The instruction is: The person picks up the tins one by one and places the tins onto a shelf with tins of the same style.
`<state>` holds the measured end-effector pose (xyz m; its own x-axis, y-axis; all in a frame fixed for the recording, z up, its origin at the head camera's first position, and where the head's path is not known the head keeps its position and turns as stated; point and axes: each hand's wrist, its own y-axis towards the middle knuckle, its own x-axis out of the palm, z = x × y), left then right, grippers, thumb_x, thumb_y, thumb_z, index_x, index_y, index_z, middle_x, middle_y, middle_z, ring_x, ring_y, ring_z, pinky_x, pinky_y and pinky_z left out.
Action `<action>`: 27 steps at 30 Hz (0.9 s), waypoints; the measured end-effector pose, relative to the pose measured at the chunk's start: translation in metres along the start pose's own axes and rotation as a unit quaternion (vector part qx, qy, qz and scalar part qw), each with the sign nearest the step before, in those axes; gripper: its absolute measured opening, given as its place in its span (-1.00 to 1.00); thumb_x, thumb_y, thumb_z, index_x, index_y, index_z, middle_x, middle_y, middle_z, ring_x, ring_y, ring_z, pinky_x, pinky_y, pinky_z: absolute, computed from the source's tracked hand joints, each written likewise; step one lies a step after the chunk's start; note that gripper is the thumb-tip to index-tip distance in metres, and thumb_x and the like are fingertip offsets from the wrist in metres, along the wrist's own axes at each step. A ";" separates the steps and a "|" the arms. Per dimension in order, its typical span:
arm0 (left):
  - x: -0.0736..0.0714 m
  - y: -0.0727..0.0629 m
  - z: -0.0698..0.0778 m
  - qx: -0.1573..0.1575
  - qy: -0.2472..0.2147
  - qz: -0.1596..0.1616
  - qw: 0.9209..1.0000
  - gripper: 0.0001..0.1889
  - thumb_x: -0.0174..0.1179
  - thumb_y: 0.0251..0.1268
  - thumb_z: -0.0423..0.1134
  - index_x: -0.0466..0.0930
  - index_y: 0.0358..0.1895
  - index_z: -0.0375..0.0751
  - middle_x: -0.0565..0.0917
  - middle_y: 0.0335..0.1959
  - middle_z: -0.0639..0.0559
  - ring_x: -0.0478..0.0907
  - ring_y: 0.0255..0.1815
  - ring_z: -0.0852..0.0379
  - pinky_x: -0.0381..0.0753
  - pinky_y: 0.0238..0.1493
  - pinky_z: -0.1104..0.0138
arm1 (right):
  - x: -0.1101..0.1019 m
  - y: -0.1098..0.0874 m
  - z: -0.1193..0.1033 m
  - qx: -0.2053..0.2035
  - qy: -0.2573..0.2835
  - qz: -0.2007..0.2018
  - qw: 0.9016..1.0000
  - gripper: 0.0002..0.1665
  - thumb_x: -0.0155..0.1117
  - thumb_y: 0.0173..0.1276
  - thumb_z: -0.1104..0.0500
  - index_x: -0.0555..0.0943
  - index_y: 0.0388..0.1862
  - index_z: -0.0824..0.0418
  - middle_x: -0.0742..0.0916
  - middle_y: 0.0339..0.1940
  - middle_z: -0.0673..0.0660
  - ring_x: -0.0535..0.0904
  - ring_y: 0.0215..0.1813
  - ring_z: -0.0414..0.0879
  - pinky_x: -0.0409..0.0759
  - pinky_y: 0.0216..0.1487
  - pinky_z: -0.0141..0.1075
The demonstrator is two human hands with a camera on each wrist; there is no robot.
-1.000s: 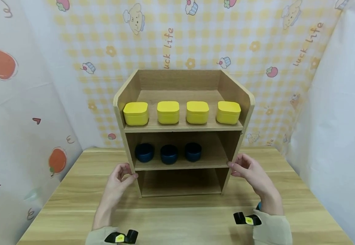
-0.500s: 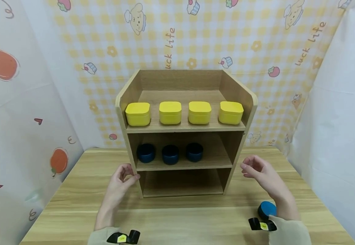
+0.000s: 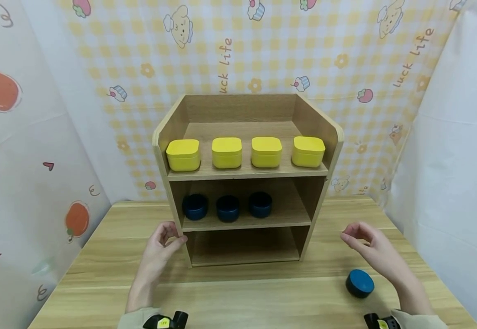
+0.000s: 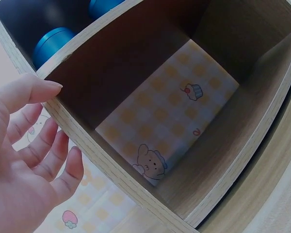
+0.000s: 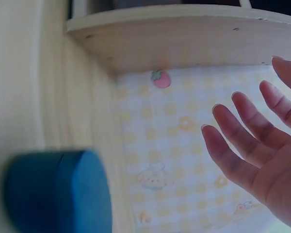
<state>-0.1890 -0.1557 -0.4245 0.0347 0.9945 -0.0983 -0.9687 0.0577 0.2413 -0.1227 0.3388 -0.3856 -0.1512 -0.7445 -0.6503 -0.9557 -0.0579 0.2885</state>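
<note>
My left hand point(image 3: 158, 258) holds the left side panel of a small wooden shelf point(image 3: 246, 172) at the height of the middle board. In the left wrist view its thumb point(image 4: 36, 90) lies over the panel's front edge, with the other fingers bent along the outside. My right hand point(image 3: 376, 251) hovers right of the shelf, holding nothing, its fingers loosely bent. Below it, a round blue tin point(image 3: 360, 283) stands on the table. Three more blue tins, a left one point(image 3: 195, 208), a middle one point(image 3: 228, 209) and a right one point(image 3: 260, 205), sit on the middle board.
Several yellow lidded boxes point(image 3: 266, 153) stand in a row on the top board. The wooden table point(image 3: 246, 301) carries the shelf. Behind is a checked, printed cloth point(image 3: 255, 50), and white sheets point(image 3: 452, 151) hang at both sides.
My right hand has let go of the shelf's right side and moved right and down toward me. The blue tin under its wrist has come into view. My left hand stays on the shelf.
</note>
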 end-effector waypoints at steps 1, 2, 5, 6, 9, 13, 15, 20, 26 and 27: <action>0.000 0.000 0.000 -0.002 -0.001 0.000 1.000 -0.69 0.25 0.30 -0.42 0.33 -0.02 -0.38 0.42 -0.13 -0.04 0.40 0.00 0.13 0.43 0.04 0.43 | -0.001 -0.002 0.002 0.003 -0.005 -0.003 1.000 -0.82 0.20 0.48 0.12 0.57 -0.14 0.24 0.66 -0.17 0.11 0.55 -0.14 -0.22 0.56 -0.17 -0.36; 0.000 0.000 0.000 -0.003 -0.001 0.001 1.000 -0.69 0.25 0.29 -0.42 0.33 -0.02 -0.38 0.42 -0.13 -0.04 0.40 -0.01 0.13 0.43 0.05 0.43 | -0.002 -0.004 0.004 0.006 -0.011 -0.006 1.000 -0.82 0.19 0.49 0.11 0.57 -0.13 0.23 0.66 -0.16 0.10 0.55 -0.12 -0.22 0.57 -0.17 -0.36; 0.000 0.000 -0.001 -0.006 -0.002 0.003 1.000 -0.68 0.26 0.29 -0.42 0.34 -0.01 -0.38 0.43 -0.13 -0.04 0.41 -0.01 0.13 0.44 0.04 0.42 | -0.004 -0.011 0.010 0.012 -0.023 -0.010 1.000 -0.80 0.18 0.49 0.09 0.56 -0.12 0.22 0.65 -0.14 0.08 0.55 -0.11 -0.24 0.59 -0.16 -0.35; 0.000 0.000 -0.001 -0.007 -0.002 0.003 1.000 -0.68 0.26 0.29 -0.42 0.34 -0.01 -0.38 0.43 -0.13 -0.04 0.41 -0.02 0.13 0.44 0.04 0.42 | -0.004 -0.014 0.011 0.013 -0.025 -0.009 1.000 -0.80 0.18 0.49 0.09 0.56 -0.12 0.22 0.65 -0.14 0.08 0.54 -0.11 -0.25 0.60 -0.16 -0.36; 0.000 -0.001 -0.001 -0.008 -0.004 0.004 1.000 -0.68 0.26 0.28 -0.43 0.34 -0.01 -0.38 0.43 -0.13 -0.04 0.41 -0.02 0.13 0.44 0.03 0.42 | -0.005 -0.020 0.016 0.009 -0.028 -0.005 1.000 -0.81 0.20 0.48 0.10 0.56 -0.11 0.22 0.64 -0.15 0.08 0.54 -0.11 -0.27 0.61 -0.17 -0.38; 0.000 -0.001 -0.001 -0.009 -0.006 0.002 1.000 -0.67 0.26 0.28 -0.42 0.33 -0.01 -0.38 0.42 -0.12 -0.05 0.40 -0.01 0.13 0.44 0.04 0.41 | -0.005 -0.027 0.023 0.008 -0.033 -0.011 0.999 -0.78 0.24 0.45 0.12 0.56 -0.06 0.24 0.66 -0.11 0.13 0.55 -0.10 -0.30 0.62 -0.17 -0.40; 0.000 -0.002 -0.001 -0.008 -0.006 0.002 1.000 -0.67 0.26 0.28 -0.42 0.33 -0.02 -0.38 0.42 -0.13 -0.06 0.40 0.00 0.12 0.44 0.03 0.41 | -0.005 -0.031 0.027 0.010 -0.039 -0.017 0.999 -0.74 0.26 0.43 0.13 0.55 -0.01 0.25 0.66 -0.07 0.16 0.55 -0.07 -0.30 0.63 -0.17 -0.39; 0.000 -0.002 -0.001 -0.003 -0.008 0.004 1.000 -0.68 0.26 0.28 -0.43 0.33 -0.03 -0.40 0.42 -0.14 -0.05 0.40 -0.01 0.12 0.45 0.01 0.39 | -0.004 -0.038 0.040 0.013 -0.047 -0.048 0.998 -0.59 0.31 0.39 0.15 0.52 0.13 0.31 0.63 0.07 0.25 0.57 0.01 -0.12 0.64 -0.18 -0.32; 0.000 -0.002 0.001 -0.002 -0.007 0.003 1.000 -0.68 0.25 0.28 -0.43 0.33 -0.01 -0.39 0.42 -0.12 -0.07 0.40 0.01 0.12 0.46 0.01 0.40 | -0.004 -0.045 0.053 0.010 -0.051 -0.092 0.994 -0.41 0.38 0.33 0.10 0.44 0.24 0.33 0.59 0.15 0.32 0.53 0.05 0.21 0.61 -0.18 -0.31; 0.000 -0.002 0.001 -0.002 -0.006 0.002 1.000 -0.68 0.25 0.28 -0.43 0.33 -0.01 -0.39 0.41 -0.11 -0.08 0.40 0.01 0.12 0.46 0.01 0.40 | -0.004 -0.047 0.055 0.005 -0.049 -0.102 0.994 -0.38 0.38 0.32 0.10 0.42 0.26 0.35 0.57 0.16 0.35 0.52 0.05 0.24 0.61 -0.19 -0.27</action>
<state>-0.1869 -0.1553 -0.4236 0.0346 0.9957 -0.0860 -0.9700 0.0542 0.2371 -0.0912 0.3809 -0.4357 0.0222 -0.6495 -0.7600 -0.9714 -0.1937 0.1371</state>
